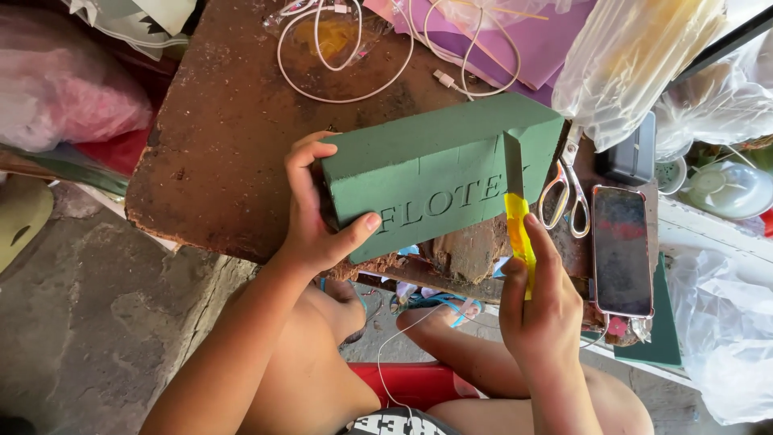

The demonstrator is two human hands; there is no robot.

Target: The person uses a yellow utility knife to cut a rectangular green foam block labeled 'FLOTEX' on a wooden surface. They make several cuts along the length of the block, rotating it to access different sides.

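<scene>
A green foam brick point(435, 165) with stamped lettering on its side rests on the edge of a worn brown table point(233, 137). My left hand point(314, 217) grips the brick's left end, thumb across its front face. My right hand point(535, 302) holds a knife with a yellow handle point(519, 234). Its blade point(513, 161) stands sunk into the right part of the brick, cutting down through the top.
Scissors point(564, 189), a phone point(622, 250) and a dark box point(632, 153) lie at the right. White cables point(354, 48), purple sheets point(531, 40) and plastic bags point(636, 56) fill the table's far side. My bare knees and a red stool point(411, 383) are below.
</scene>
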